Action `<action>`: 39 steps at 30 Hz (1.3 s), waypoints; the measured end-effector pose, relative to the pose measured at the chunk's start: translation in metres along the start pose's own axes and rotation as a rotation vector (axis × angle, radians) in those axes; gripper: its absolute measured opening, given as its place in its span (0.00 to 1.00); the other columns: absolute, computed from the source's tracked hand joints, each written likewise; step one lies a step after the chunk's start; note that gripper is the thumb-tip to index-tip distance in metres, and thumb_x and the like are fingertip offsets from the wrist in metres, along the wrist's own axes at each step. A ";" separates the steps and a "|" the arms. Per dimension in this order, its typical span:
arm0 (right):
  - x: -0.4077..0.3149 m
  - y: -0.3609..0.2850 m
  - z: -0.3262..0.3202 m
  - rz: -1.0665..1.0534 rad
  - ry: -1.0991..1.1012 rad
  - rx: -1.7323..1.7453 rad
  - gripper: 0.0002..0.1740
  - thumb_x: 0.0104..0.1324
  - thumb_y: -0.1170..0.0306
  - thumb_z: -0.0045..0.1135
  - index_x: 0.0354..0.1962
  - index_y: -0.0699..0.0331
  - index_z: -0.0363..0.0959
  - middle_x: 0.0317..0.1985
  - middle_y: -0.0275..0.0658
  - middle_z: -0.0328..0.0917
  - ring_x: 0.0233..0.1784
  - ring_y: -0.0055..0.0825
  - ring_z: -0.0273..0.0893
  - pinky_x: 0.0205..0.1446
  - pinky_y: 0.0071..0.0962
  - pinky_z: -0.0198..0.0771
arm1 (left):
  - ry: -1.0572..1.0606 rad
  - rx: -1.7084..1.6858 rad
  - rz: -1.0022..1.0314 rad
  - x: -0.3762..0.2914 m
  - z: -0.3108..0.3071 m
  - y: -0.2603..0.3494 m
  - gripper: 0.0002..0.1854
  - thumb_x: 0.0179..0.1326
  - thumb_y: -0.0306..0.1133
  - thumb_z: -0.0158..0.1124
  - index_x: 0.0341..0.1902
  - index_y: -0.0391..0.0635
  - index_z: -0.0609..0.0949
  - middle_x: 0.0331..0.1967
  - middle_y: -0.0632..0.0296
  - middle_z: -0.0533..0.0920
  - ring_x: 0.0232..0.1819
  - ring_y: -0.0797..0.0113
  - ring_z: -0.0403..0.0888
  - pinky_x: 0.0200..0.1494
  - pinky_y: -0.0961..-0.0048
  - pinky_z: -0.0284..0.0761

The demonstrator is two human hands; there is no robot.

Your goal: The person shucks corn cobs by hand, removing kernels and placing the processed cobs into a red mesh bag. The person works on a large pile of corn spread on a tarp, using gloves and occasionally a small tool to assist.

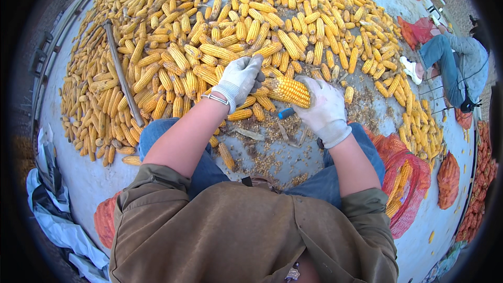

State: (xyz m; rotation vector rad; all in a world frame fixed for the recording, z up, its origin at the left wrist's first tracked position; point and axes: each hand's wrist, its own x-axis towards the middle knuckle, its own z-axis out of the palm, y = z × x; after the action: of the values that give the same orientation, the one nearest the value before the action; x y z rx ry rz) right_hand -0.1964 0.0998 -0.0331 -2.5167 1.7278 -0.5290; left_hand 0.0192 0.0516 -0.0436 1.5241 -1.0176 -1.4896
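My right hand (320,106), in a pale knit glove, grips a yellow corn cob (291,92) by its thick end; the narrow end points toward my left hand. My left hand (241,78), gloved too, has its fingers bent beside the cob's narrow end; whether they pinch a bit of it I cannot tell. A blue handle (286,113) shows beside my right hand, the rest of that tool hidden. Around and beyond both hands spreads a large heap of husked corn cobs (177,55). Loose kernels (271,161) and bits of husk (248,134) lie on the floor between my knees.
A wooden stick (122,74) rests on the heap at left. At right is a red mesh bag (412,188) with cobs inside; another filled bag (448,181) stands past it. A seated person (463,67) is at upper right beside a red bag. Crumpled plastic sheeting (67,232) lies lower left.
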 end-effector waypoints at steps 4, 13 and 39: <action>-0.002 0.003 0.009 0.015 0.086 0.187 0.30 0.51 0.56 0.69 0.51 0.53 0.72 0.42 0.40 0.79 0.44 0.39 0.80 0.48 0.38 0.75 | 0.021 -0.147 0.181 0.005 0.003 -0.008 0.30 0.68 0.57 0.54 0.63 0.46 0.73 0.45 0.60 0.79 0.42 0.72 0.76 0.46 0.73 0.72; -0.003 -0.017 0.039 0.410 -0.548 1.755 0.27 0.57 0.75 0.69 0.53 0.67 0.68 0.42 0.34 0.79 0.40 0.20 0.78 0.43 0.22 0.76 | -0.401 -0.455 0.219 -0.020 0.033 -0.028 0.22 0.61 0.47 0.66 0.48 0.40 0.80 0.41 0.56 0.84 0.45 0.65 0.82 0.54 0.67 0.76; 0.014 0.020 0.039 0.612 -0.434 1.525 0.48 0.68 0.38 0.44 0.66 0.75 0.58 0.64 0.58 0.66 0.68 0.51 0.65 0.75 0.45 0.52 | 0.294 -0.473 0.160 0.037 -0.004 -0.004 0.28 0.48 0.47 0.67 0.44 0.33 0.79 0.40 0.53 0.79 0.41 0.63 0.73 0.49 0.69 0.69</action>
State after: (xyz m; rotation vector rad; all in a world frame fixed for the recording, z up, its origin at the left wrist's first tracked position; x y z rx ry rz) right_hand -0.1979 0.0736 -0.0710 -0.8935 1.0383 -0.7237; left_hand 0.0235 0.0190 -0.0619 1.2396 -0.5499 -1.2374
